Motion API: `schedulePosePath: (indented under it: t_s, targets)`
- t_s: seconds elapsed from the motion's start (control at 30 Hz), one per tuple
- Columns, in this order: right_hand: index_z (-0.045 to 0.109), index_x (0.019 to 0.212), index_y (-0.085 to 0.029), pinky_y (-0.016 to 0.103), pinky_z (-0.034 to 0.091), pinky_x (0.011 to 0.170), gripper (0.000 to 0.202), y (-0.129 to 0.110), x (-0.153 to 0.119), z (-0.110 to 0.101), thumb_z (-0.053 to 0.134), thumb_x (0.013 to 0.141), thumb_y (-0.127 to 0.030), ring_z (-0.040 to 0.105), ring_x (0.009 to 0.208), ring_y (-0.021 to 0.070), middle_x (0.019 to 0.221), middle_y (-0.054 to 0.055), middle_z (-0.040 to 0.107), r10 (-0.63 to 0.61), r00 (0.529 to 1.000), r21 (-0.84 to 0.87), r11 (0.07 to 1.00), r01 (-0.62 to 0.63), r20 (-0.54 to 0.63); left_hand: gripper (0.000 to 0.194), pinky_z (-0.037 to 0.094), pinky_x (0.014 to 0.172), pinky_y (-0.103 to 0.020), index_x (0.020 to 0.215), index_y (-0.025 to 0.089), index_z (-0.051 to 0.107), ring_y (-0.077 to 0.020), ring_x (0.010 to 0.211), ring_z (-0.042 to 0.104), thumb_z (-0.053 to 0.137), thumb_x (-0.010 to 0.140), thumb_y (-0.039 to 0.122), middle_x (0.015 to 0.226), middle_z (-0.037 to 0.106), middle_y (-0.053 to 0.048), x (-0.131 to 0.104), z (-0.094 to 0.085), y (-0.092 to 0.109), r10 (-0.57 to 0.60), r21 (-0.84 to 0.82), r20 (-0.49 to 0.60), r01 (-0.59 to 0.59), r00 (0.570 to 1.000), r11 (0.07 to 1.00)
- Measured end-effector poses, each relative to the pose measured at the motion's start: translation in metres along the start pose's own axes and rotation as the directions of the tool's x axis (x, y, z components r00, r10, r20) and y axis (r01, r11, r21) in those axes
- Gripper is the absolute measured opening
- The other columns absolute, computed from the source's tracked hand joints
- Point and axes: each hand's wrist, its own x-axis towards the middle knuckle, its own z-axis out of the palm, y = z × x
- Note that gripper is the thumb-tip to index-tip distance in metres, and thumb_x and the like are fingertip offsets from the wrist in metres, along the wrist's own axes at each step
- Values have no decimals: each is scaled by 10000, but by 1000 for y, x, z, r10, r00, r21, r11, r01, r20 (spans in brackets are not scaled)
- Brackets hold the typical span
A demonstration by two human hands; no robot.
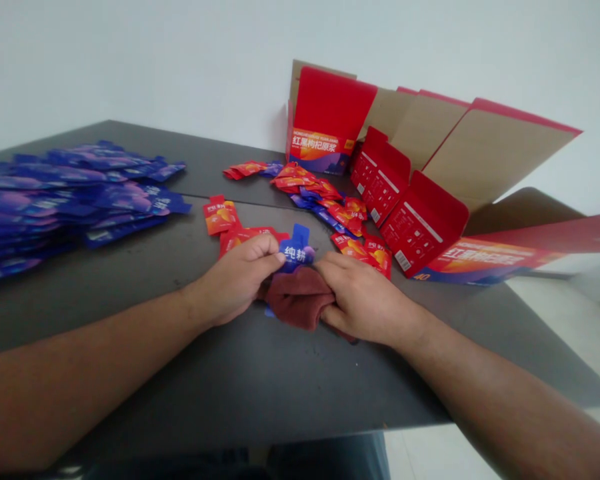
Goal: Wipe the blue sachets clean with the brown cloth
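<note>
My left hand [245, 277] pinches the left edge of a blue sachet [299, 255], thumb on its front. The sachet stands upright near the middle of the view, its narrow blue top pointing up. Bunched in my right hand [357, 293] is a brown cloth [300, 297], which covers the lower part of the sachet; the fingers are closed on the cloth. Just behind the hands lie red sachets [221, 217], and more red ones [353, 247] rest to the right.
A big heap of blue sachets [65, 200] spreads over the left of the dark table [260, 393]. Mixed red and blue sachets [320, 197] lie further back. Open red cartons [323, 113] with raised flaps stand at the back right, near the table's edge.
</note>
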Motion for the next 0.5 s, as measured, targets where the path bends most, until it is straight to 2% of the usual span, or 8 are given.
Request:
schedulePosePath:
  t_s: [0.1, 0.13, 0.27, 0.3, 0.43, 0.5]
  targets:
    - [607, 1015, -209, 353, 495, 803, 141, 2, 1, 0, 661, 888, -181, 581, 876, 217, 997, 58, 632, 118, 988, -26, 992, -121, -95, 242, 448, 569, -240, 802, 219, 520, -129, 607, 532, 756, 853, 232, 698, 563, 21, 0, 1, 0, -29, -37, -14, 28, 999, 999]
    - [606, 1016, -208, 354, 493, 799, 142, 2, 1, 0, 661, 888, -182, 580, 874, 218, 994, 58, 629, 123, 987, -28, 992, -126, -102, 240, 446, 566, -240, 805, 220, 522, -128, 604, 529, 758, 851, 234, 700, 566, 21, 0, 1, 0, -29, -36, -12, 29, 1000, 999]
    - [616, 1035, -211, 349, 499, 823, 149, -1, 0, 2, 658, 896, -176, 612, 937, 230, 1012, 59, 643, -28, 1000, 9, 1000, 28, 8, 238, 393, 542, -218, 784, 205, 541, -103, 585, 466, 757, 870, 253, 687, 538, 26, -1, 1, 1, 6, 19, 4, -6, 1000, 1000]
    - [616, 1034, -212, 348, 500, 826, 149, -1, 0, 2, 658, 897, -175, 615, 941, 229, 1012, 57, 643, -33, 999, 13, 999, 33, 14, 243, 396, 545, -218, 780, 205, 536, -104, 588, 470, 757, 870, 253, 687, 538, 26, -1, 1, 1, 3, 17, 5, -4, 1000, 1000]
    - [599, 1008, -215, 348, 492, 799, 139, 2, 1, 2, 671, 891, -191, 589, 877, 216, 991, 51, 624, 121, 989, -23, 992, -124, -85, 249, 444, 585, -235, 792, 215, 518, -124, 623, 527, 759, 850, 224, 696, 558, 21, 0, 1, 0, -17, -46, -5, 17, 1000, 999]
    - [602, 1016, -214, 348, 495, 804, 145, 2, 1, 2, 675, 892, -196, 592, 885, 218, 998, 54, 630, 110, 991, -22, 993, -112, -77, 243, 432, 583, -230, 792, 211, 526, -118, 619, 512, 759, 860, 226, 693, 552, 22, 1, 0, -1, -9, -31, -6, 9, 1000, 999]
